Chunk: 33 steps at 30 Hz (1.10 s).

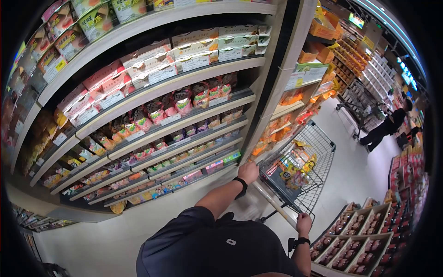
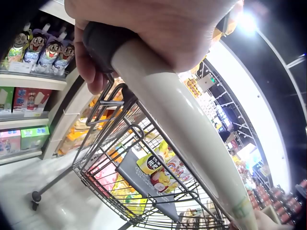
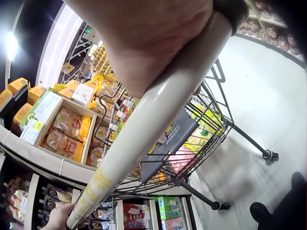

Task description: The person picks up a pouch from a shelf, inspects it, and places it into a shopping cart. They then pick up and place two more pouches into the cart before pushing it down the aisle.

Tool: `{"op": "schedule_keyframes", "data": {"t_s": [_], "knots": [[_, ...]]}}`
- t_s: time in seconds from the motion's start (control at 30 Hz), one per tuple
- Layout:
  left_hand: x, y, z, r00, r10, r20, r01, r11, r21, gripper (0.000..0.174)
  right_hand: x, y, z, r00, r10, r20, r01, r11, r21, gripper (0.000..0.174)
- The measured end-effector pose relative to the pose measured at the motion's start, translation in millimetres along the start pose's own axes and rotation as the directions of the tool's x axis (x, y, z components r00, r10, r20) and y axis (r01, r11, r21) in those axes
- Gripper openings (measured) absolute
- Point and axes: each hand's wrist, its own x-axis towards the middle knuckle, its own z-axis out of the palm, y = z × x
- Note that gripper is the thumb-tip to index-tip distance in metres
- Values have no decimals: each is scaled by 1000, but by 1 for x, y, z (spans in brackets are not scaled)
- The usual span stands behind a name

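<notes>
Gripping the cart handle (image 1: 273,199) near its left end, the left hand (image 1: 249,172) wraps over the dark end cap (image 2: 98,40), with curled fingers showing beside it in the left wrist view. The right hand (image 1: 303,224) grasps the same pale bar near its other end, the 2 hands well apart. Each wrist wears a dark band (image 1: 241,185).

The handle runs along the near edge of the wire shopping cart (image 1: 333,145). Inside that edge sits a grey flap (image 2: 144,181) with small lettering. Packets (image 1: 292,174), mostly yellow, lie in the cart between its near and far edges; a pink packet (image 2: 104,175) shows through the wires.

Stocked shelves (image 1: 235,105) stand left of the cart, carrying boxes, pouches and cups. To the right, wooden bins (image 1: 389,241) hold rows of reddish-brown goods (image 1: 355,225). Farther down the aisle, a person in dark clothing (image 1: 392,125) is beside a 2nd cart (image 1: 367,113).
</notes>
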Motion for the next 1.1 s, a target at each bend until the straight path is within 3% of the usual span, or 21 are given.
{"op": "schedule_keyframes", "data": {"t_s": [0.17, 0.43, 0.83, 1.03, 1.1], "knots": [[10, 1, -4, 999, -18, 31, 18, 1000, 3, 30, 0, -12, 3, 997, 74, -38, -75, 997, -13, 21], [30, -6, 1, 999, 48, 6, -48, 996, 70, 31, 0, -32, 0, 995, 76, -70, -79, 996, -37, 22], [53, 1, -5, 999, 0, 33, -5, 989, 149, 35, 5, -48, -1, 992, 116, -55, -115, 993, 8, 20], [59, 4, -8, 999, 43, 2, -42, 968, 246, 35, -5, -57, -7, 996, 41, -75, -38, 999, 36, 22], [54, 10, -4, 998, 37, -50, -21, 956, 293, 29, 0, -56, -12, 997, -14, -77, 25, 990, 138, 23]]}}
